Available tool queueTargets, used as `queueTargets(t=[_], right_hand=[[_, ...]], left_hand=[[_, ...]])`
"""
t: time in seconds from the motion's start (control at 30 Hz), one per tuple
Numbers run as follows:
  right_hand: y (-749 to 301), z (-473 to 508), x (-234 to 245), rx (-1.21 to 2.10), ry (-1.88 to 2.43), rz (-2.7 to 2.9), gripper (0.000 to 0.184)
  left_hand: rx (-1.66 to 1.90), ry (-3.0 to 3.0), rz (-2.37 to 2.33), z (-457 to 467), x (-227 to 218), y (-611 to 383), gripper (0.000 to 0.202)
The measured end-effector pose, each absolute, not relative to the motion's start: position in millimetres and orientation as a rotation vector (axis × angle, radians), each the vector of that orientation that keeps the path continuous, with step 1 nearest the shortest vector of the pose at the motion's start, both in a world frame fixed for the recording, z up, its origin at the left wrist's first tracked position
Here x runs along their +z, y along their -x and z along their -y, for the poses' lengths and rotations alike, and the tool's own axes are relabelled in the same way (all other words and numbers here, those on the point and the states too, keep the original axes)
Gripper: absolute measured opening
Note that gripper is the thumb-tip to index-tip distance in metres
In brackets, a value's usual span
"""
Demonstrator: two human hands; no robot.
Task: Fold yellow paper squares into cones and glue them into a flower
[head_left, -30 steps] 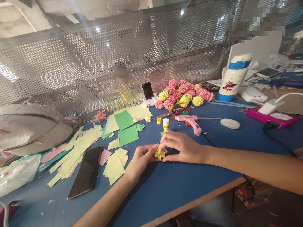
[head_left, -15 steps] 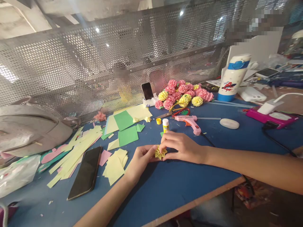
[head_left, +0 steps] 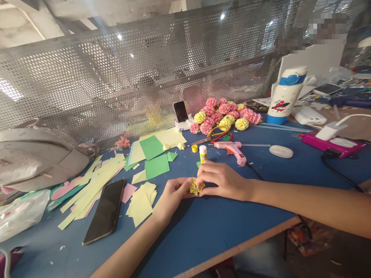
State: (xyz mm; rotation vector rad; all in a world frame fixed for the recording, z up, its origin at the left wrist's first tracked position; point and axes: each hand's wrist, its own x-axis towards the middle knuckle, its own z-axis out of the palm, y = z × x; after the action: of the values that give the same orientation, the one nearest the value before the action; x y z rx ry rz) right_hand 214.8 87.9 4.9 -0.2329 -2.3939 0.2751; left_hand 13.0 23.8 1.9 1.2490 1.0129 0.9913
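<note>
A small yellow folded paper flower (head_left: 194,187) with pointed petals is pinched between my two hands above the blue table. My left hand (head_left: 174,193) grips its left side, thumb along the edge. From the right, the fingers of my right hand (head_left: 222,180) close on the flower's other side and partly cover it. Just behind my right hand stands an uncapped glue stick (head_left: 203,154), its lower part hidden by the fingers. The yellow cap (head_left: 194,148) is beside it. Yellow paper squares (head_left: 142,202) lie left of my left hand.
A pink glue gun (head_left: 232,148), scissors (head_left: 213,137) and a heap of paper flowers (head_left: 223,114) lie behind my hands. A phone (head_left: 104,212), paper strips (head_left: 95,189) and a bag (head_left: 40,158) are left. A bottle (head_left: 285,96) and power strip (head_left: 333,143) stand right.
My right fingertips have shifted very slightly on the paper flower. Otherwise nothing has visibly moved.
</note>
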Motion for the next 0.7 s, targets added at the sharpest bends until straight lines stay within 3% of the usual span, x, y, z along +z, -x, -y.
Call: queueTargets(t=[0.7], right_hand=[[-219.8, -89.6, 12.6, 0.175, 0.176, 2.412, 0.021]], left_hand=[[1.0, -1.226, -0.965, -24.5, 0.8, -11.2, 0.041]])
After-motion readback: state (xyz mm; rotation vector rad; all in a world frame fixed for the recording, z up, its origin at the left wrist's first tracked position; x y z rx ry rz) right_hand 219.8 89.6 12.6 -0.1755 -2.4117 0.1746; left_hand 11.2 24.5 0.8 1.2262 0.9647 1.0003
